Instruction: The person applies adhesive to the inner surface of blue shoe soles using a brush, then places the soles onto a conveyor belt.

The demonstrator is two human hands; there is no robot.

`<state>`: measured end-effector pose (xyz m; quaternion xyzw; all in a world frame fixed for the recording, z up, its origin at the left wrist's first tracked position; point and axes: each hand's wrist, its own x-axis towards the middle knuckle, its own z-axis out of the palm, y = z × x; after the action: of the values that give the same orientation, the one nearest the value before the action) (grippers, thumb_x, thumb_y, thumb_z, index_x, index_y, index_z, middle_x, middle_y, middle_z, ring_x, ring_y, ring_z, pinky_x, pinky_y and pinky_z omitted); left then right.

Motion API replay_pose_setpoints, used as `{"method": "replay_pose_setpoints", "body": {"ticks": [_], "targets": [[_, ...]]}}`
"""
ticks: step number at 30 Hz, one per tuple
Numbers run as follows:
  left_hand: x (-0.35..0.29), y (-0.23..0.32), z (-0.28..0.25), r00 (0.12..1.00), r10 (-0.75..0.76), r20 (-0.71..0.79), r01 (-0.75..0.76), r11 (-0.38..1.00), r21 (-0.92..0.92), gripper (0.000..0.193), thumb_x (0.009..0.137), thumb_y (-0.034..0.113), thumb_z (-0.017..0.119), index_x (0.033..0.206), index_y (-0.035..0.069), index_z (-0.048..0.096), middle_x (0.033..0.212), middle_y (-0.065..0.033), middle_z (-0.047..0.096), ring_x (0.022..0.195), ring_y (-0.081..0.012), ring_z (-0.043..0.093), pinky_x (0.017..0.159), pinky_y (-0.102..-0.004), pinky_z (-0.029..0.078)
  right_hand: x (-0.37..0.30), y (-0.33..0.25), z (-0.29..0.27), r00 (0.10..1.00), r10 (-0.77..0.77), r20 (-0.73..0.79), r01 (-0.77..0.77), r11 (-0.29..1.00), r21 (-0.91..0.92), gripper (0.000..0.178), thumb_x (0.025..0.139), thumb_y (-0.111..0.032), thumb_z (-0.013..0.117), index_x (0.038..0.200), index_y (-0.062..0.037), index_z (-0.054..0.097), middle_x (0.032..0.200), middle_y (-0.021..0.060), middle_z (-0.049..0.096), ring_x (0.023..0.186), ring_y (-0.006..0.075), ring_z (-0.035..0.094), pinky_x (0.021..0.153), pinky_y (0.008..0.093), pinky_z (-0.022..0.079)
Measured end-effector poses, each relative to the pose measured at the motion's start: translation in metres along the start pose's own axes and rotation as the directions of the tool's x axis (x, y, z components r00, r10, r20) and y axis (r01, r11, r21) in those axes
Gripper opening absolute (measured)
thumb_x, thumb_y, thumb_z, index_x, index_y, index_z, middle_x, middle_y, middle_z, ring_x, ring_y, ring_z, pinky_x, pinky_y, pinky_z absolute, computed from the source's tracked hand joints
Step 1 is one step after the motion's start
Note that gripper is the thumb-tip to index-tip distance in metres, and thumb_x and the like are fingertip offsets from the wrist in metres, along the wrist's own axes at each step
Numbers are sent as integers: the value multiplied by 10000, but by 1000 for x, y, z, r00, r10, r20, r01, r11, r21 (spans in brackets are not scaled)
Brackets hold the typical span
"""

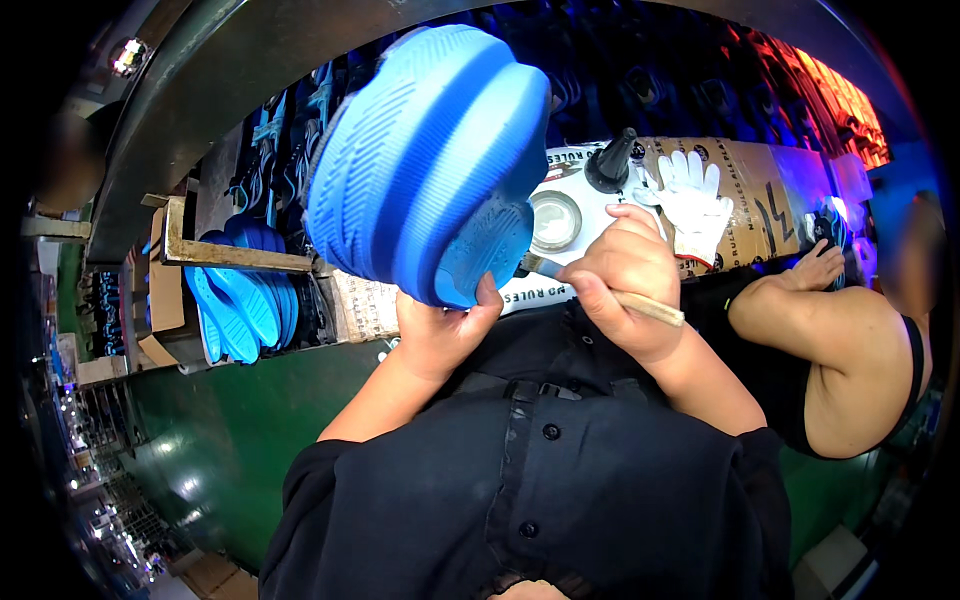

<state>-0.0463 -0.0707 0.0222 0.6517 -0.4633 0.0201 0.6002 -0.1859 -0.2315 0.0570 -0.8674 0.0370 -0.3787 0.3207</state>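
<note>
My left hand grips the lower end of a big blue shoe sole, its thumb on the lower edge. Thick ridged bands run along the sole's side, and it is raised close in front of me. In my right hand is a brush, held by its pale wooden handle. The brush's head points left and reaches the sole's hollow inner face; whether it touches is hard to tell. Just beyond lies a round glass dish on the white worktop.
Behind the dish stand a dark cone-shaped nozzle and a white glove on cardboard. Several blue soles are stacked at left beside a wooden bar. A co-worker's arm is at right. A metal beam arches overhead.
</note>
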Motion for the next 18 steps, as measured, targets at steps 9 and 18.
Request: {"method": "replay_pose_setpoints", "body": {"ticks": [9, 18], "targets": [[1, -2, -1, 996, 73, 59, -82, 983, 166, 216, 670, -12, 645, 883, 14, 662, 846, -131, 642, 747, -307, 636, 702, -362, 495, 0, 1, 2, 1000, 30, -5, -30, 999, 33, 204, 774, -222, 675, 630, -85, 632, 588, 22, 558, 590, 212, 530, 813, 374, 400], [8, -1, 0, 975, 178, 137, -187, 980, 60, 288, 761, 9, 659, 1040, -3, 586, 967, -101, 622, 842, -206, 611, 740, -291, 491, -3, 4, 4, 1000, 28, 5, -28, 997, 67, 210, 796, -219, 655, 642, -77, 644, 568, 37, 542, 571, 223, 520, 801, 373, 407]]}}
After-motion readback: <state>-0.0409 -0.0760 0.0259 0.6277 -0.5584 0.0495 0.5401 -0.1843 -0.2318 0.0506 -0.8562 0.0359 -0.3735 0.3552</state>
